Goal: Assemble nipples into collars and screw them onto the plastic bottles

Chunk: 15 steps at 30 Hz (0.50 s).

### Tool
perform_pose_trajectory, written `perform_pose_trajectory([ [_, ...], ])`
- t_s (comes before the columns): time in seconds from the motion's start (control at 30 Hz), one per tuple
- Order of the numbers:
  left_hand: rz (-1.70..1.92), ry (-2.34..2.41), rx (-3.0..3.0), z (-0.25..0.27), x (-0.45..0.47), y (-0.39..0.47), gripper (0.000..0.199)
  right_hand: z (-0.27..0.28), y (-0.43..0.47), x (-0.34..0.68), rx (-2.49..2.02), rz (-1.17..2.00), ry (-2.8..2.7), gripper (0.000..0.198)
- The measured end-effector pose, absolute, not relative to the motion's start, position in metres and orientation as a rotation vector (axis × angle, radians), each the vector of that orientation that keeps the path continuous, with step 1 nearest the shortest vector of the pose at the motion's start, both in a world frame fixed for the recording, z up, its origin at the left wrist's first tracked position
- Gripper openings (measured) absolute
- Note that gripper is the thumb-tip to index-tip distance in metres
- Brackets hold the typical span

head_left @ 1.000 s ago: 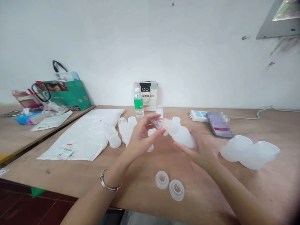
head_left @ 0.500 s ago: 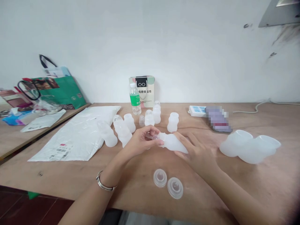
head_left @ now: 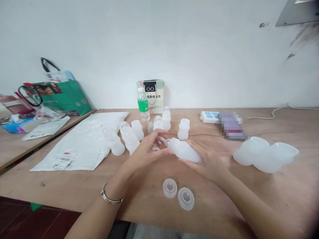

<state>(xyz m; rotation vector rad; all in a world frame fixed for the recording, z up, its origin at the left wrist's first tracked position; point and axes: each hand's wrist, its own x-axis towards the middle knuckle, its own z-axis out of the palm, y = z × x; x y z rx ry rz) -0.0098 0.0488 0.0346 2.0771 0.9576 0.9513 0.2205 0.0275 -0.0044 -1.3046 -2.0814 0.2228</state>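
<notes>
A frosted white baby bottle [head_left: 187,152] lies tilted in my right hand [head_left: 206,159], whose fingers and thumb wrap its body. The clear teat end [head_left: 166,142] points left towards my left hand [head_left: 151,144]. That hand's thumb and fingers are spread around this end, thumb tip by the collar; the teat shows in the gap. Two translucent teat rings, one [head_left: 169,188] left of the other [head_left: 185,198], lie in front of my hands. Behind my left hand stand several frosted bottles, among them a domed one [head_left: 129,137] and an uncapped one [head_left: 137,129].
Two more open bottles [head_left: 266,156] stand at the right. Farther back are a power strip [head_left: 209,117], a blurred-out phone [head_left: 231,126], a water bottle [head_left: 143,106] and a paper bag [head_left: 157,96]. A white mailing bag [head_left: 84,142] covers the table's left part.
My left fingers have loosened and spread apart from the teat end, which shows more now. The bottle has turned slightly, its base a little lower, still in my right hand.
</notes>
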Motion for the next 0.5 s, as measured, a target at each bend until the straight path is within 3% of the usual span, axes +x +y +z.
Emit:
perform_pose_trajectory([
  [0.1, 0.782, 0.914, 2.076, 0.0323, -0.0077, 0.0488, 0.037, -0.0024, 0.0270, 0.2207, -1.276, 0.341, -2.107, 0.047],
  [0.23, 0.798, 0.670, 2.112, 0.0348, -0.0079, 0.0457, 0.077, -0.0002, 0.0253, 0.2177, -1.250, 0.409, -2.075, 0.046],
  [0.3, 0.869, 0.736, 2.043, 0.0342, -0.0065, 0.0442, 0.084, -0.0006, 0.0236, 0.2161, -1.237, 0.357, -2.086, 0.042],
  [0.5, 1.060, 0.890, 1.924, 0.0321, -0.0071, 0.0492, 0.062, -0.0033, 0.0198, 0.2172, -0.984, 0.500, -2.008, 0.044],
])
